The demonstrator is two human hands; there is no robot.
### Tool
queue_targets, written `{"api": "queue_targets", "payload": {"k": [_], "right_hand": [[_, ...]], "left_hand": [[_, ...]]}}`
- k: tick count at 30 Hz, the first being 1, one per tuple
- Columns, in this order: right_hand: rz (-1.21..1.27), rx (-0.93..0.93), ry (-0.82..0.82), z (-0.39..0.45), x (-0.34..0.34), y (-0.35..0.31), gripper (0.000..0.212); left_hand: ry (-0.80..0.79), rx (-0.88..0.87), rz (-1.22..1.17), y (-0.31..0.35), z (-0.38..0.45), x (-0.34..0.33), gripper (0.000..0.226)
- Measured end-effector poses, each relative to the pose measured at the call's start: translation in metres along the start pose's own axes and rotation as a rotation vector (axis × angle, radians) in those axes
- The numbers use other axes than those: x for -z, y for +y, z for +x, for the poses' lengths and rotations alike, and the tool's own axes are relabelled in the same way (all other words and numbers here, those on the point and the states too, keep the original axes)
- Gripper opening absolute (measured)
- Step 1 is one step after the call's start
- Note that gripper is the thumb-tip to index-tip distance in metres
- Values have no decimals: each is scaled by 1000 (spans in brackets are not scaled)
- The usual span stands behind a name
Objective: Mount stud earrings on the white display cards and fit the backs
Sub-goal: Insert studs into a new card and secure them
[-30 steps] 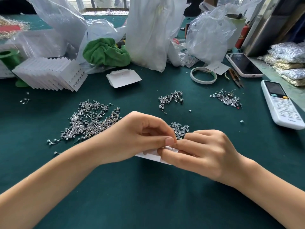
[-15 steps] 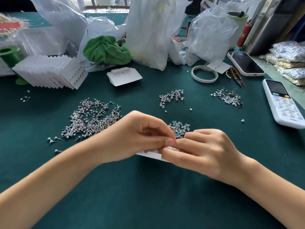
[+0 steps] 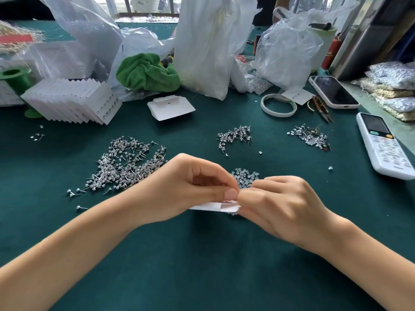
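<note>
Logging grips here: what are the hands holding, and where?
Both hands, left hand and right hand, pinch one white display card along its upper edge.

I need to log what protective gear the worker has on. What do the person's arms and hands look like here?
Both forearms are bare as far as the frame shows, with no sleeves in view. The left hand and right hand wear no gloves, and no rings, watch or bracelet show. The one clearly visible nail, on the left thumb, is short and looks unpainted. No protective gear appears.
</note>
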State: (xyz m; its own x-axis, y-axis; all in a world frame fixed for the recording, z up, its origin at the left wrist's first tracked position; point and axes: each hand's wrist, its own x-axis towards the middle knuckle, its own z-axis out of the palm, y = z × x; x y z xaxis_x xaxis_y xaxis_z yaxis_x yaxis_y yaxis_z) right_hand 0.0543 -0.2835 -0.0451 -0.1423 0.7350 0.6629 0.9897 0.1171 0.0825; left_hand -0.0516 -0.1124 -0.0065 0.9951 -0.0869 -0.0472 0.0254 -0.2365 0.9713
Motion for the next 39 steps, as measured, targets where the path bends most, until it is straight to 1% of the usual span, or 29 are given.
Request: {"api": "queue_targets", "payload": {"k": [3, 4, 6, 7, 9, 26, 32, 39], "right_hand": [[67, -83, -2, -3, -1, 1, 4], [78, -110, -4, -3, -1, 1, 9], [117, -166, -7, -4, -3, 2, 25], [135, -185, -2, -4, -3, 3, 30], [141, -204, 3, -5, -4, 3, 31], [106, -208, 71, -10, -8, 1, 34], [76, -216, 86, -10, -8, -1, 34], [56, -211, 93, -10, -7, -2, 43]], "left_hand": [[22, -12, 13, 1, 0, -1, 12], [32, -14, 25, 1, 0, -1, 12], [52, -18, 54, 0, 0, -2, 11], [55, -21, 62, 0, 0, -2, 11], [48, -28, 72, 0, 0, -3, 11], [40, -26, 97, -1, 1, -6, 6], [28, -14, 106, -1, 2, -4, 7], [8, 16, 96, -1, 3, -3, 12]]}}
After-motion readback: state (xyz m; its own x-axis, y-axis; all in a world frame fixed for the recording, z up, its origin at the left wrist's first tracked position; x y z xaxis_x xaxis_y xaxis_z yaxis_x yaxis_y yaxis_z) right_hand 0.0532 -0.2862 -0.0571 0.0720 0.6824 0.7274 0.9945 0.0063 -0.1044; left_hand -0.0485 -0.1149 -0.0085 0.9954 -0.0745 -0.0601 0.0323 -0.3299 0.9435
